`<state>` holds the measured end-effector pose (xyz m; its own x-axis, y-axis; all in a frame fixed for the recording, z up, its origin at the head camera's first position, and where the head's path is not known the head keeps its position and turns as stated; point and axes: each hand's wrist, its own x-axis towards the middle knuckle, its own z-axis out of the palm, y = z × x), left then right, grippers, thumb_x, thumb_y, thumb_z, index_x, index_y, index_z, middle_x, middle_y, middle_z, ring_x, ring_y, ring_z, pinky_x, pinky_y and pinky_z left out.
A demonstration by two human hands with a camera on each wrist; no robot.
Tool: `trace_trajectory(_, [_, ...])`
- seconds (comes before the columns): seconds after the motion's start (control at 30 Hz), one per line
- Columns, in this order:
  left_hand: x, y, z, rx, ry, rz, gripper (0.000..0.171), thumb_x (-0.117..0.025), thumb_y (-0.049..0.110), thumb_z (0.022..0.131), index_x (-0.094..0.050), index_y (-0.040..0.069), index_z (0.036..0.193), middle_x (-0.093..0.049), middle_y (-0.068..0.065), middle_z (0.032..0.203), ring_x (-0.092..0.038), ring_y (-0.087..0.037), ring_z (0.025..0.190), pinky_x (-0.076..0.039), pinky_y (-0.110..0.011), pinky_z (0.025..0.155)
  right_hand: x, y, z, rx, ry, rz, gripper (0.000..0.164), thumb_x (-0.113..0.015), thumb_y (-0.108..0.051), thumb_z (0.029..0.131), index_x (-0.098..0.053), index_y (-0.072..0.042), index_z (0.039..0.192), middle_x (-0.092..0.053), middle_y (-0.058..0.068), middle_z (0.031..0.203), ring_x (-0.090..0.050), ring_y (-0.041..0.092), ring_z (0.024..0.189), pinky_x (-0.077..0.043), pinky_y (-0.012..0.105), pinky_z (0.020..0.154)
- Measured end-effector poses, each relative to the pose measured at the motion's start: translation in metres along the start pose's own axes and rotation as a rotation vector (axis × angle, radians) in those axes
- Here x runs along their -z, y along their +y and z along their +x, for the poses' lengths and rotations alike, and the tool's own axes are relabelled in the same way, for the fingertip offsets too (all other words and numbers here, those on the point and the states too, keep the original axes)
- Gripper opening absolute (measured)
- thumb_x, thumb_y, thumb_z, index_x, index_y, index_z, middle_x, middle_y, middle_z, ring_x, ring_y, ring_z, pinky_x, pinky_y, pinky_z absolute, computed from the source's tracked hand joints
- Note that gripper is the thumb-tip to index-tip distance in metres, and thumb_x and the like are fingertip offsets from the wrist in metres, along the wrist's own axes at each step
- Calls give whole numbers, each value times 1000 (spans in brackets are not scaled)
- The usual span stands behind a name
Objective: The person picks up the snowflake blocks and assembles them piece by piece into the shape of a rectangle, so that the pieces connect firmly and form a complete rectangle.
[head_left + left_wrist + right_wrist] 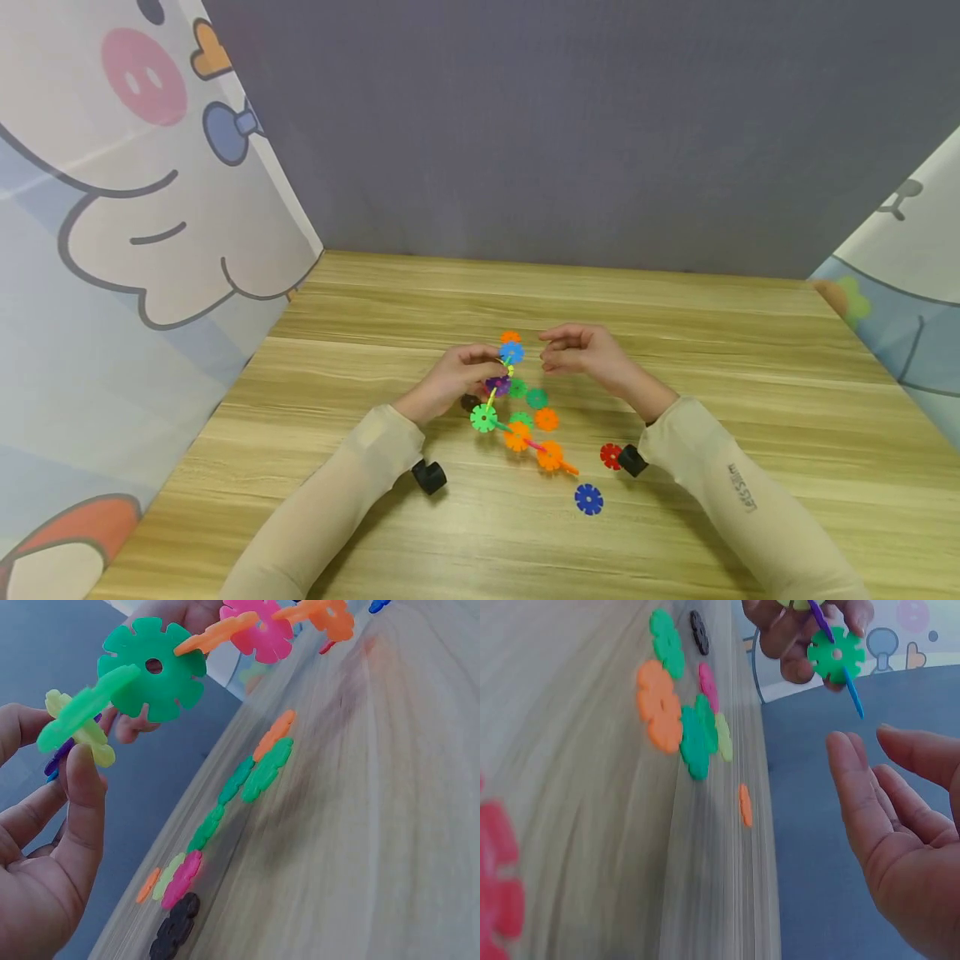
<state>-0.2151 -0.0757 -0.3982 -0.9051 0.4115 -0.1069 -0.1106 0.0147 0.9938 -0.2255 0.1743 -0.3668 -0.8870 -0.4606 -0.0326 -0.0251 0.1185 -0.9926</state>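
A chain of slotted plastic flower discs (483,418) hangs from my left hand (453,382), which pinches it between thumb and fingers near its far end. In the left wrist view, a yellow disc (96,733) sits at the pinch, and a green disc (178,688) shows beside it, followed by orange and pink ones. A blue disc (512,352) forms the chain's upper end, seen edge-on in the right wrist view. My right hand (588,354) is apart from that end, its fingers loosely bent and holding nothing.
Loose discs lie on the wooden table (360,333) beneath the chain, among them black (174,927), pink (182,880), green and orange (547,419) ones. Nearer me are a red disc (611,456) and a dark blue disc (588,499). A grey panel (555,133) stands behind.
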Motion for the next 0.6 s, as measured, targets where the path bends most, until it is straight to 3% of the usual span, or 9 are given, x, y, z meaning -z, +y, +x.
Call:
trace_trajectory(0.2, [3,2,-4,8,-6,-9,32,-63,4,95,-61,-10,123,-65,-2,87,-57,-11,63,-53,-21,57,12,3,-11,-35,-46,-106,45,-64,6,91,-49,20,131,-67,16,100,-70,23,86,-58,48,85])
trace_trajectory(0.4, [5,4,-6,2,-6,-3,30,-62,4,95,-62,-10,121,-64,-2,87,-56,-11,64,-53,-21,57,20,6,-24,-27,-123,-215,46,-71,5,86,-52,20,126,-68,20,99,-69,18,84,-60,32,78])
trace_trajectory(0.6, [7,4,-7,3,-1,-12,31,-62,4,94,-61,-10,121,-65,-2,88,-56,-12,65,-52,-22,57,24,13,-41,-74,-210,-255,44,-76,4,81,-57,18,119,-67,17,94,-67,19,79,-59,29,72])
